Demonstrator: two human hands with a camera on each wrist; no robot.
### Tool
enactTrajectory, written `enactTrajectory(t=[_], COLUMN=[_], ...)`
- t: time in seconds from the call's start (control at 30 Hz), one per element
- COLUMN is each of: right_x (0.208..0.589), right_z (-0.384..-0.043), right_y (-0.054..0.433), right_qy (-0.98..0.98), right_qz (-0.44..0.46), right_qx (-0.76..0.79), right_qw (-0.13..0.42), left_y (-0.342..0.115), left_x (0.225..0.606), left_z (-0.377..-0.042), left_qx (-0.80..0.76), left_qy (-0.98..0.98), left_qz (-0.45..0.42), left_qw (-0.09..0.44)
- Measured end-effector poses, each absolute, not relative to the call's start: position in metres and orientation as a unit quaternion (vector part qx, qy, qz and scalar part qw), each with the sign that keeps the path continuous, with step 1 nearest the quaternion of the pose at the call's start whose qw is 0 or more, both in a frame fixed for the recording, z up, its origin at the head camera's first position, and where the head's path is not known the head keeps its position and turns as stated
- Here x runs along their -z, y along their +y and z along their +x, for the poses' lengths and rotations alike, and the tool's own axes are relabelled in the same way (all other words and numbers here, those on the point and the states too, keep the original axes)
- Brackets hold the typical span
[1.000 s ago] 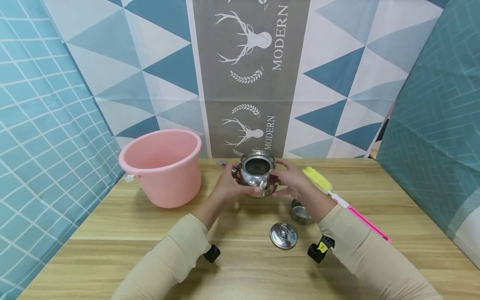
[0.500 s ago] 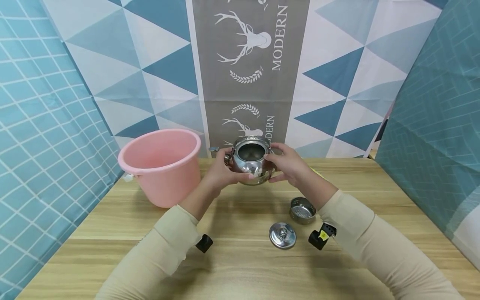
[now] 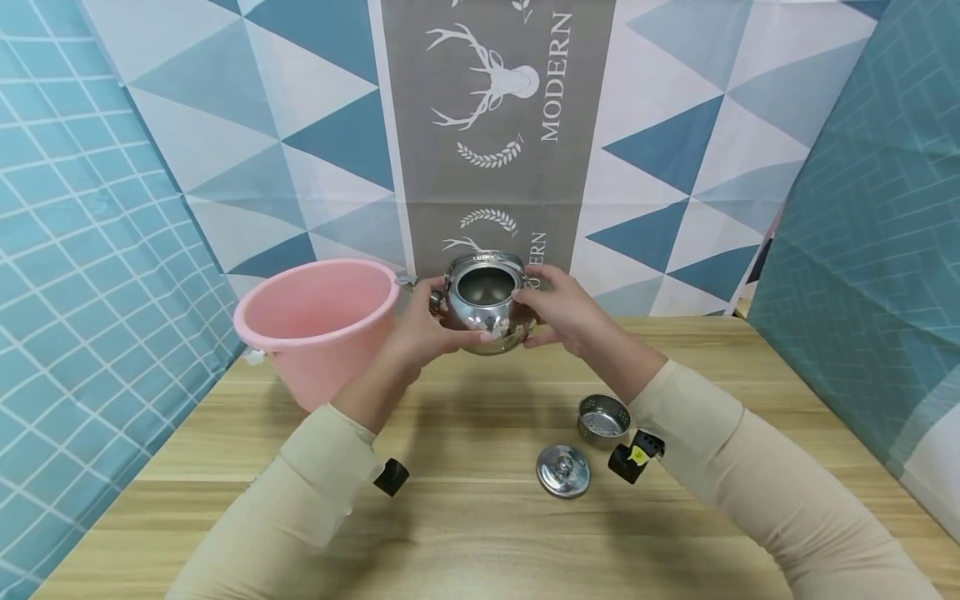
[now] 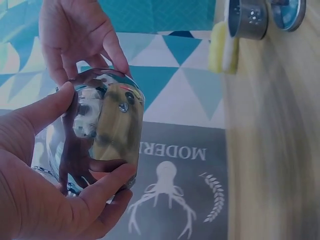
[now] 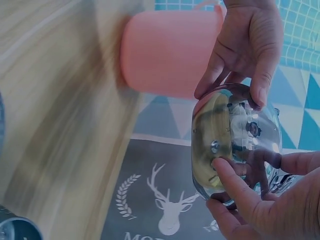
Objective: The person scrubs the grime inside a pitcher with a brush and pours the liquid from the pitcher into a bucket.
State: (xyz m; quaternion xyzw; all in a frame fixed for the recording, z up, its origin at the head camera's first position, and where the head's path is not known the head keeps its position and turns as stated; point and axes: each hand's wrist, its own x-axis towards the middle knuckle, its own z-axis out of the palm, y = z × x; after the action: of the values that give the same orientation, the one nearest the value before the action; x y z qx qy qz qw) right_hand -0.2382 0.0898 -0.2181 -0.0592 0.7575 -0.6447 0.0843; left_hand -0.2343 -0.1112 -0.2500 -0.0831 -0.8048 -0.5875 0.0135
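Observation:
A shiny stainless-steel teapot (image 3: 491,321) is held up above the table, its round mouth uncovered and tipped toward the head camera. My left hand (image 3: 422,332) grips its left side, thumb across the front of the body. On the other side my right hand (image 3: 567,315) holds it, with the thumb near the mouth's rim. The spout tip (image 3: 407,282) points left and overlaps the bucket's rim in the head view. Both wrist views show fingers spread round the polished body (image 4: 117,127). On the table lie the round metal lid (image 3: 562,472) and a perforated strainer basket (image 3: 603,419).
A pink bucket (image 3: 322,375) stands at the left, near the patterned back cloth (image 3: 502,183). The yellow head of a brush (image 4: 220,47) shows in the left wrist view; in the head view my right arm hides it. Wood-grain table (image 3: 480,533) lies in front.
Both hands have raised the teapot and carried it left, toward the bucket. The strainer basket has come into full view, and the brush is now hidden behind the right arm.

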Motion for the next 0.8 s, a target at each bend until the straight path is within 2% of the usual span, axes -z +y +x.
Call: enactTrajectory(t=[0.17,0.47,0.8], right_x=[0.209,0.195,0.186], right_z=[-0.240,-0.243,-0.250], right_y=[0.082,0.067,0.047], right_qy=[0.760,0.764,0.731], right_qz=[-0.073,-0.093,-0.110], right_qx=[0.640,0.634,0.667], right_qw=[0.081,0.073,0.094], left_y=[-0.121,-0.139,-0.163], left_x=[0.239,0.223,0.212], left_z=[-0.232,-0.230,-0.228], left_qx=[0.542,0.540,0.542], left_qy=[-0.834,-0.837,-0.835], left_qz=[-0.090,-0.067,-0.067], left_qw=[0.043,0.048,0.060])
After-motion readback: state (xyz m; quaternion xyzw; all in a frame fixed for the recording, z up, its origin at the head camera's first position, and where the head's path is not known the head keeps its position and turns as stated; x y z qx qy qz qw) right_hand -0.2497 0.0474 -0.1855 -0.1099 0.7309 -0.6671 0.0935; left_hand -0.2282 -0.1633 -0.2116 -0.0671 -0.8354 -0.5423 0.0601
